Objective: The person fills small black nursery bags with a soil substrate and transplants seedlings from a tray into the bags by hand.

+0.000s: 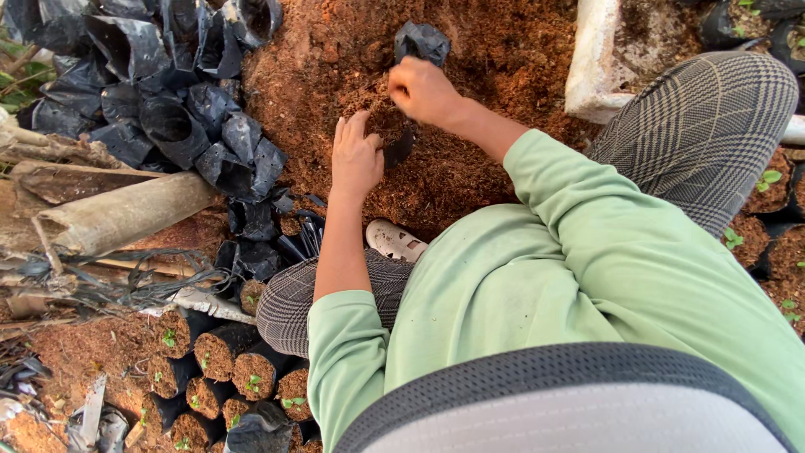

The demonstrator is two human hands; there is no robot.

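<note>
A: While the right hand (423, 91) pinches the rim of a black bag (401, 143) on the soil heap (470, 159), what's the left hand (356, 158) doing?
B: Fingers flat and together, pressing soil beside the bag. Empty bags (159, 92) piled further left.

The soil heap (470, 75) is reddish-brown, coarse and speckled. The small bag (422, 40) at its top is glossy black, like the pile of empty bags (168, 92) beside it. The shirt sleeves (579, 252) are pale mint green; the trousers (704, 126) carry a grey and tan check. The shoe (396, 241) is off-white with brown smudges. The filled bags (226, 369) show black rims, brown soil and tiny green seedlings. The block (591, 59) is dirty white
</note>
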